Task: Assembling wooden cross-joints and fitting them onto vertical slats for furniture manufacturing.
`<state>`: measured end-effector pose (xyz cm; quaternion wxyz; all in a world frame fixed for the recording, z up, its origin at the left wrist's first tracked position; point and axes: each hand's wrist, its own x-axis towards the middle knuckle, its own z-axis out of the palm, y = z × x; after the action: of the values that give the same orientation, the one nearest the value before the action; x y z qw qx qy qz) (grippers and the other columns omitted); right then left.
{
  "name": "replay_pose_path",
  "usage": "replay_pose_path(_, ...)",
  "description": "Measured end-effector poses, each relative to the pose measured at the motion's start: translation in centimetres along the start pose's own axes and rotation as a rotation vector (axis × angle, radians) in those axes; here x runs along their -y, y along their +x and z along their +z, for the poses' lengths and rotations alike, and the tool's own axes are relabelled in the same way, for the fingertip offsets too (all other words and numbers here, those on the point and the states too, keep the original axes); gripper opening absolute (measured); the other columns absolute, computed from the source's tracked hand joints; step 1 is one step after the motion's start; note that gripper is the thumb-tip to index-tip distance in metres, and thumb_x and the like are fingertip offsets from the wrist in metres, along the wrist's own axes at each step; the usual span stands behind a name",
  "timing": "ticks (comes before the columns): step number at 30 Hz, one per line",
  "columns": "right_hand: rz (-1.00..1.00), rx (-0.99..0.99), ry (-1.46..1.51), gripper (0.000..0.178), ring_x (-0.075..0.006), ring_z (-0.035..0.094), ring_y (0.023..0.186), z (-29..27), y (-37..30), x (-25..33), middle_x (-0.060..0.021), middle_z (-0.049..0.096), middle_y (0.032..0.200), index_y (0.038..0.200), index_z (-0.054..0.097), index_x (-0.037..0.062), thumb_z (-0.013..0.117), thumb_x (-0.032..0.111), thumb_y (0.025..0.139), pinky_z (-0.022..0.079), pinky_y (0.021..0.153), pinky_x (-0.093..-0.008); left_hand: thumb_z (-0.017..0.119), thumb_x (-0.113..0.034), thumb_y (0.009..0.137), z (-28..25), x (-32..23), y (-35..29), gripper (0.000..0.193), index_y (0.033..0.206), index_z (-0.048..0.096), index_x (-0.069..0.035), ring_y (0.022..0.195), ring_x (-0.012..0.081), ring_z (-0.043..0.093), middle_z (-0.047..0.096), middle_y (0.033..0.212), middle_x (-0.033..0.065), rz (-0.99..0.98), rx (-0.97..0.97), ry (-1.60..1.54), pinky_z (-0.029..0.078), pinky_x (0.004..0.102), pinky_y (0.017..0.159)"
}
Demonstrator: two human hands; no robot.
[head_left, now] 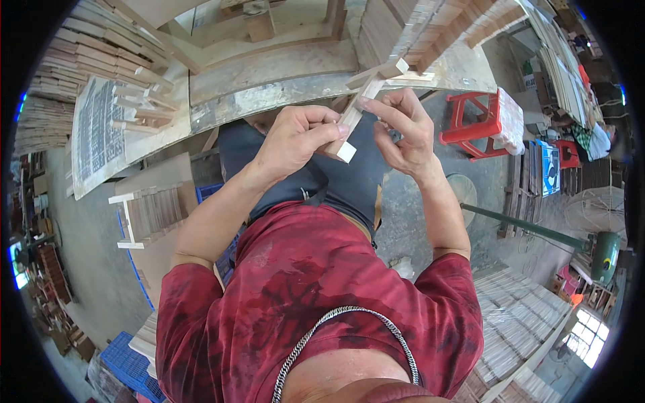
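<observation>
My left hand (300,136) grips the lower end of a pale wooden stick (356,111) that has a short crosspiece at its top. The stick slants up to the right, in front of the workbench edge. My right hand (402,127) is at the stick's right side, with its fingertips touching the middle of the stick. Both forearms rise from my red shirt, above my dark trousers.
A worn wooden workbench (269,80) lies ahead, with stacked wood slats (443,33) at its far right and more (87,54) at the left. A red plastic stool (480,124) stands to the right. A small slatted wooden frame (151,215) sits at my left, with slat piles (517,322) lower right.
</observation>
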<state>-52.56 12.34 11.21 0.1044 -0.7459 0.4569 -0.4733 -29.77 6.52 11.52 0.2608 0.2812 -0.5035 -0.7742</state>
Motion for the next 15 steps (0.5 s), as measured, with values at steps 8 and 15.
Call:
replay_pose_path(8, 0.067, 0.069, 0.060, 0.056, -0.0162, 0.054, 0.071, 2.4, 0.3, -0.9, -0.0070, 0.054, 0.087, 0.123, 0.072, 0.0096, 0.065, -0.008, 0.071, 0.047, 0.063, -0.0302, 0.071, -0.016, 0.094, -1.3, 0.0, -0.1, 0.021, 0.097, 0.072, 0.004, 0.072, 0.0049, 0.057, 0.068, 0.079, 0.0020, 0.034, -0.072, 0.052, 0.047, 0.0228, 0.067)
replay_pose_path(15, 0.595, 0.022, 1.236, 0.051, -0.0129, 0.049, 0.074, 3.1, -0.4, -0.4, -0.0063, 0.054, 0.099, 0.133, 0.064, -0.0012, 0.058, -0.002, 0.082, 0.046, 0.066, -0.0290, 0.070, -0.016, 0.093, -1.5, -0.1, 0.7, 0.021, 0.100, 0.073, 0.004, 0.073, 0.0056, 0.058, 0.069, 0.080, 0.0029, 0.046, -0.136, 0.023, 0.045, 0.0226, 0.067)
